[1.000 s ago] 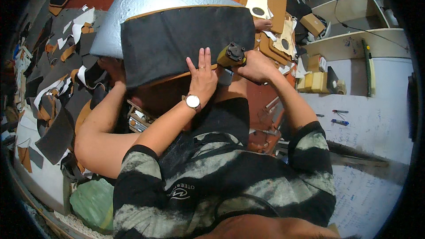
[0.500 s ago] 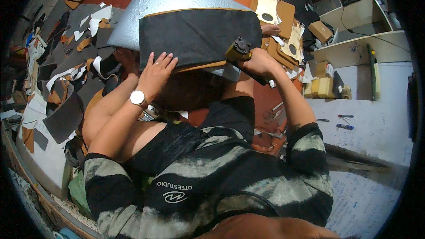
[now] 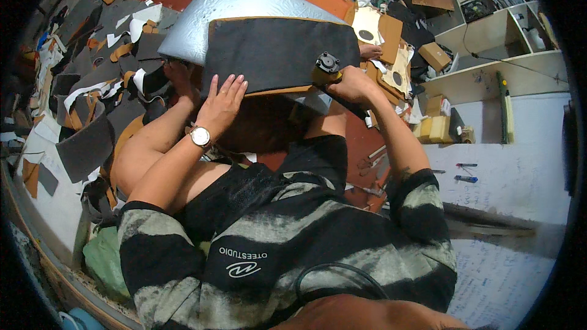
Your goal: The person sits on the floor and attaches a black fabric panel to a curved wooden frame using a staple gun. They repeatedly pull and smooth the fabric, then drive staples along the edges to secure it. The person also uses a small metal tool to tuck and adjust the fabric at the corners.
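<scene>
Across my knees lies a black cloth-covered panel (image 3: 275, 49) with a thin tan edge. My left hand (image 3: 221, 104), a watch on its wrist, rests flat on the panel's near left part with fingers stretched out. My right hand (image 3: 354, 85) is closed round the handle of a black and yellow pneumatic staple gun (image 3: 327, 66). The tool's bolted round cap faces up, and its body is over the panel's near right corner; its nose is hidden. Behind the panel rises a silver foil-covered piece (image 3: 235, 9).
Dark and tan cloth offcuts (image 3: 85, 140) lie heaped at left. Tan and cream cut-out pieces (image 3: 367, 24) are stacked beyond my right hand. At right stand a partitioned white bin (image 3: 489, 73) and yellow foam blocks (image 3: 435, 129); scissors (image 3: 370, 162) lie on the red floor.
The panel's left edge sits farther right and the panel is turned slightly. My left hand has shifted a little right with it. The staple gun stays near the same corner, its cap now more upright.
</scene>
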Demonstrator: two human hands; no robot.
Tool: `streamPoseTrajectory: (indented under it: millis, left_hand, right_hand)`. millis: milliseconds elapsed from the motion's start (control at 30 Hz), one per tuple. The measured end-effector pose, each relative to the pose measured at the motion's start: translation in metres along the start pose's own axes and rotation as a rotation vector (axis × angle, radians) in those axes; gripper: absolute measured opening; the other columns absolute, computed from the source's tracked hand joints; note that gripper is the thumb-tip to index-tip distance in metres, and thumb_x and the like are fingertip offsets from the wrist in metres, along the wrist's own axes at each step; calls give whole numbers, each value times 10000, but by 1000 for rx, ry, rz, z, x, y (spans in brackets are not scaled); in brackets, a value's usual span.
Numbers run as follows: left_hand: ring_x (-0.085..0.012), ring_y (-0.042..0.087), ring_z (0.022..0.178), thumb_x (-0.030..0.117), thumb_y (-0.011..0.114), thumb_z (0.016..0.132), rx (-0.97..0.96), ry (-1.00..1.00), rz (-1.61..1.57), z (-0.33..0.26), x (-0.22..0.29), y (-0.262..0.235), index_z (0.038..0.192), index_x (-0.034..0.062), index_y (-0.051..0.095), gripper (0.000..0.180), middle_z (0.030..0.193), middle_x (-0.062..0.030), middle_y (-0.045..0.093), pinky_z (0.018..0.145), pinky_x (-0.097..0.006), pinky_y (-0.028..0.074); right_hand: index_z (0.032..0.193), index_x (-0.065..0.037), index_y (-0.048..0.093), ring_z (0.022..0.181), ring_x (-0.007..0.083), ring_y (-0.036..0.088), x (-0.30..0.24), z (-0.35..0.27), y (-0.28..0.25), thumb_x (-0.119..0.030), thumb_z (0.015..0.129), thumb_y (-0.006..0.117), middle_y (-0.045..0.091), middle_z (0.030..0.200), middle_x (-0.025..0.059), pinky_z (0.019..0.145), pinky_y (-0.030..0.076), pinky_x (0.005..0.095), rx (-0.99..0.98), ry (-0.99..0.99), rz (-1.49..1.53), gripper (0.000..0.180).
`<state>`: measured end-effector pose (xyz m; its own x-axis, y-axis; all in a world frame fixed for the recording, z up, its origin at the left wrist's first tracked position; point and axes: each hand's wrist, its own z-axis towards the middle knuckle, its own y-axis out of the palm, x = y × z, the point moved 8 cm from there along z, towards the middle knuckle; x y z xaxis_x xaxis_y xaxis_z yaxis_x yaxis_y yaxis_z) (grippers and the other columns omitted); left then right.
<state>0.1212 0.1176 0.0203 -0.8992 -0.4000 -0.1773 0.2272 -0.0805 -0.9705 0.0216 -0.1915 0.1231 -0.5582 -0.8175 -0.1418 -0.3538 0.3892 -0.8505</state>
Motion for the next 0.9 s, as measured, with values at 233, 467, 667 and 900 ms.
streamPoseTrajectory:
  millis: [233, 467, 667, 900]
  left_hand:
    - [-276, 398, 1579, 98, 512, 1033, -57, -72, -161, -6, -3, -11, 1600, 68, 460, 569, 1718, -85, 399, 1073, -576, 532]
    - [-297, 406, 1568, 8, 521, 991, -14, -77, -291, -2, -8, 3, 1589, 68, 467, 604, 1719, -86, 391, 887, -393, 667]
    - [-285, 394, 1574, 4, 510, 994, -63, -95, -243, -3, -7, 3, 1588, 79, 470, 601, 1716, -79, 394, 939, -367, 663]
    - [-265, 484, 1520, 67, 542, 1003, -46, -87, -186, 4, -7, -19, 1569, 90, 496, 569, 1674, -60, 466, 1119, -618, 512]
  right_hand:
    - [1032, 94, 780, 1051, 441, 754, -42, -2, 10, -479, 786, 773, 764, 1082, 314, 967, 591, 464, -20, -20, -44, 624]
    - [1047, 62, 795, 1078, 437, 749, -67, -9, 3, -482, 794, 773, 763, 1124, 304, 975, 589, 473, 2, -63, 18, 600]
    - [1065, 34, 803, 1061, 425, 757, -97, -6, 6, -480, 801, 775, 772, 1109, 286, 962, 597, 472, -31, -99, -62, 579]
    - [1046, 40, 795, 1032, 438, 755, -86, 6, 29, -466, 802, 773, 777, 1079, 280, 915, 601, 484, 5, -165, 26, 562]
